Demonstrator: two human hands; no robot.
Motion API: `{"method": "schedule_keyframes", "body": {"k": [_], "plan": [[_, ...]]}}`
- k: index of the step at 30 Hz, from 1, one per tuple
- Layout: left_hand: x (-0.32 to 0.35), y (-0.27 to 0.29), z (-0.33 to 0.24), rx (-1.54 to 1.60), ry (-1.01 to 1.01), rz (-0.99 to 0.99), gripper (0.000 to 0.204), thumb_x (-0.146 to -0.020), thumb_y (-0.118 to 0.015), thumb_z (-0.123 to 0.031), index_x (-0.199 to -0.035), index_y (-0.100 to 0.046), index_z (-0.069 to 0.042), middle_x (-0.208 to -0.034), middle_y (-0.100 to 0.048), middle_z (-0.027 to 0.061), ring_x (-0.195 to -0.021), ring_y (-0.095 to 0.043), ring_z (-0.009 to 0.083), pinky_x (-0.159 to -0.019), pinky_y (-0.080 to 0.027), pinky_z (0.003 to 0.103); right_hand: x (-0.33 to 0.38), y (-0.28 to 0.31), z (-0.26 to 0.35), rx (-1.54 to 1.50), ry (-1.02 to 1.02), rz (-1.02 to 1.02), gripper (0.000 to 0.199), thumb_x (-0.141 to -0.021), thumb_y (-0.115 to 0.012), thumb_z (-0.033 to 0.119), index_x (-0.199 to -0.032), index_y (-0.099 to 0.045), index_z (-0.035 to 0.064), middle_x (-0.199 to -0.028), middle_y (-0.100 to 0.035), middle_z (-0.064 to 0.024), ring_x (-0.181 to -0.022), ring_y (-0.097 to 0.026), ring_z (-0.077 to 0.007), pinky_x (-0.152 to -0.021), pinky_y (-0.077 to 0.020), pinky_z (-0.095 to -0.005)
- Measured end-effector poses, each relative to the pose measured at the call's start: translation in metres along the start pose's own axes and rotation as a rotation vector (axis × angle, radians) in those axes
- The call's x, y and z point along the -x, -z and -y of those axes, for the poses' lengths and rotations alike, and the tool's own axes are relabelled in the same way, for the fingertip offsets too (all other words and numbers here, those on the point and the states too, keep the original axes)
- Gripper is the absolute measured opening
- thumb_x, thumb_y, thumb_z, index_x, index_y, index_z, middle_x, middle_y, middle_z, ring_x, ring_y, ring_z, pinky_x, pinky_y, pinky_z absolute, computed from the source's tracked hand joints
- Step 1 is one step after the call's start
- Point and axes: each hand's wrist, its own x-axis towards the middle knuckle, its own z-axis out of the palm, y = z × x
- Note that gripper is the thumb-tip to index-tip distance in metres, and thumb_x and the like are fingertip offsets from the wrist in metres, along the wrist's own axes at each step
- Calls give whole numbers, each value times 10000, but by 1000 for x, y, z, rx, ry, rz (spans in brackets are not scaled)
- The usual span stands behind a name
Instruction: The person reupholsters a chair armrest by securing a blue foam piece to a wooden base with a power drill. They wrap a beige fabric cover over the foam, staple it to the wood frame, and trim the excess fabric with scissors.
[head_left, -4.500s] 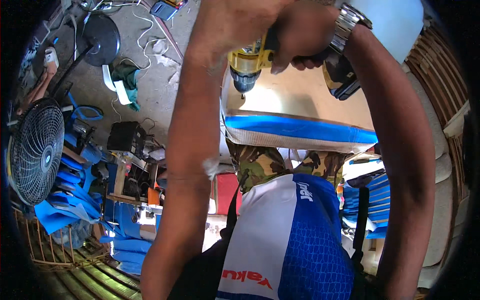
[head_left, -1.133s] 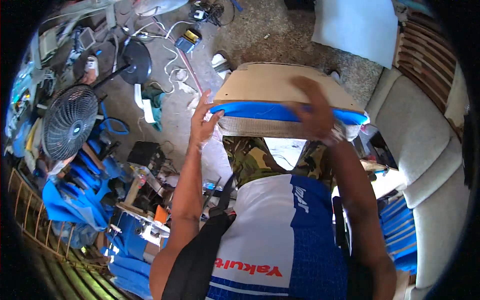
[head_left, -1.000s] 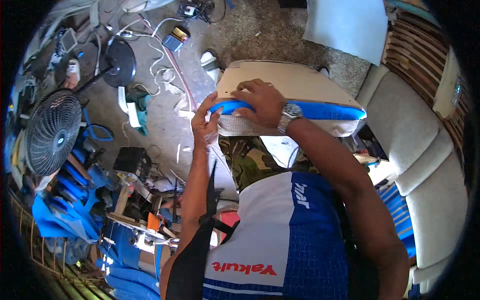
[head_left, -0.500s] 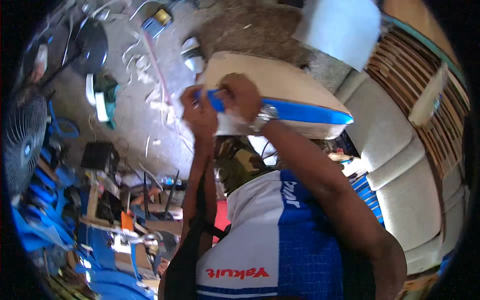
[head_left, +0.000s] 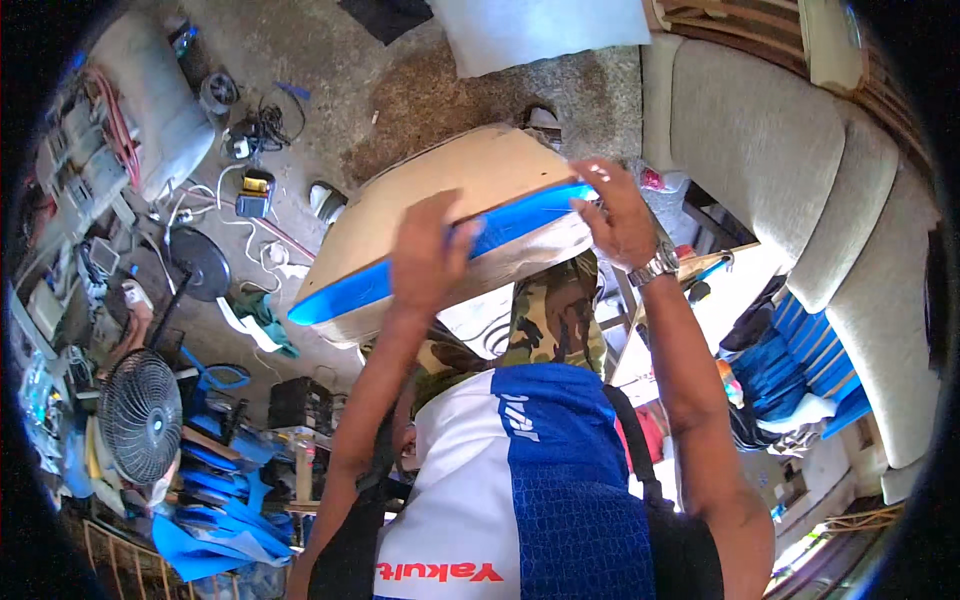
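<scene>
A beige seat panel (head_left: 445, 200) with a blue band along its near edge is held up in front of me, tilted down to the left. My left hand (head_left: 428, 258) grips its near edge over the blue band, about the middle. My right hand (head_left: 618, 215), with a metal wristwatch, grips the panel's right end. Both forearms rise from the lower edge past my white and blue shirt.
Grey cushioned seat sections (head_left: 790, 190) stand at the right. A black floor fan (head_left: 140, 415) and blue parts (head_left: 215, 510) lie at lower left. Cables and small tools (head_left: 250, 190) litter the concrete floor at upper left. A white sheet (head_left: 540, 30) lies at the top.
The panel has turned and now tilts down to the left. My hands have spread apart: the left sits mid-edge, the right has shifted to the right end. The drill seen earlier is gone.
</scene>
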Motion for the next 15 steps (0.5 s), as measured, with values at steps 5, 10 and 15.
{"method": "schedule_keyframes", "body": {"k": [5,10,15], "plan": [[-44,-73,-59,-171,-160,212,444,-876,-736,-179,-1266,-593,-22,-1215,-630,177,-1131,-583,383,-994,-473,466,17,-5,-17,-158,14,-37,283,-886,-697,167,-1162,-680,106,-1193,-648,-164,-1116,-587,-381,-959,-481,-480],[-34,-89,-65,-171,-201,194,352,-836,-765,-150,-1130,-602,-44,-1081,-638,128,-987,-591,345,-851,-470,466,30,-15,-25,-346,9,-167,171,-825,-692,37,-994,-682,61,-1105,-675,-146,-1036,-620,-355,-909,-493,-463],[-49,-83,-54,-232,-198,311,304,-812,-782,-164,-1078,-659,-82,-1036,-617,94,-970,-577,317,-821,-438,442,22,-14,-27,-511,-94,-102,174,-841,-684,78,-1009,-676,31,-1075,-684,-151,-1025,-627,-359,-877,-502,-449]]}}
